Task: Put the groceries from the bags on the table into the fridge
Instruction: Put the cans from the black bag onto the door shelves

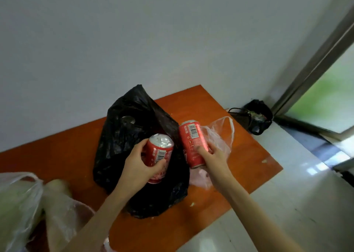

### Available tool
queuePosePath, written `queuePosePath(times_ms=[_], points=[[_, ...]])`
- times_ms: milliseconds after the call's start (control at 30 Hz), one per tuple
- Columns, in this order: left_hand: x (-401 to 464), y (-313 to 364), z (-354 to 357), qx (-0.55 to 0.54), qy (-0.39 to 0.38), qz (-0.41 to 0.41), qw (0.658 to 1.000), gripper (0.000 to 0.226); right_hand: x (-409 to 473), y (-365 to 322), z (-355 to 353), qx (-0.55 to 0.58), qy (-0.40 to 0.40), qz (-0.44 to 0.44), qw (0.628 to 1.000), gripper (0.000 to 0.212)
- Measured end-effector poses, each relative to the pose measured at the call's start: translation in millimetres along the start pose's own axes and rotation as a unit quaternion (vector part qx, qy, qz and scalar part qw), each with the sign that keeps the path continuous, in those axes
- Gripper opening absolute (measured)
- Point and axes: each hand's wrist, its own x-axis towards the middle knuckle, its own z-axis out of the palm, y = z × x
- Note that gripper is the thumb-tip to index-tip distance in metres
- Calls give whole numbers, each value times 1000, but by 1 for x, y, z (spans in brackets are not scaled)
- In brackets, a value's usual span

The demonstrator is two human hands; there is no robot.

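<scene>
My left hand (138, 162) grips a red drink can (160, 152) above a black plastic bag (126, 136) on the orange table (65, 156). My right hand (215, 156) holds a second red can (192, 142), tilted, with its barcode facing up. Just behind that hand lies a crumpled clear plastic bag (220, 135). The fridge is out of sight.
At the lower left, translucent bags (21, 200) hold pale green produce. A black waste bin (258, 116) stands on the white tiled floor (287, 204) beyond the table's far corner, beside a metal door frame (316, 60). A grey wall rises behind the table.
</scene>
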Motion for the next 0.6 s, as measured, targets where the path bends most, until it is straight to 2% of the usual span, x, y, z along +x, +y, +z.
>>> queuePosePath(times_ms=[133, 300, 533, 600], points=[[-11, 54, 46, -22, -33, 57, 998, 72, -44, -10, -73, 128, 29, -5, 991, 45], [-59, 128, 132, -75, -127, 116, 982, 71, -126, -6, -182, 192, 74, -46, 977, 66], [-167, 217, 272, -148, -236, 137, 950, 67, -267, 21, -334, 280, 183, -126, 934, 41], [-197, 239, 309, -159, -278, 140, 937, 67, -307, 28, -368, 308, 242, -137, 910, 46]])
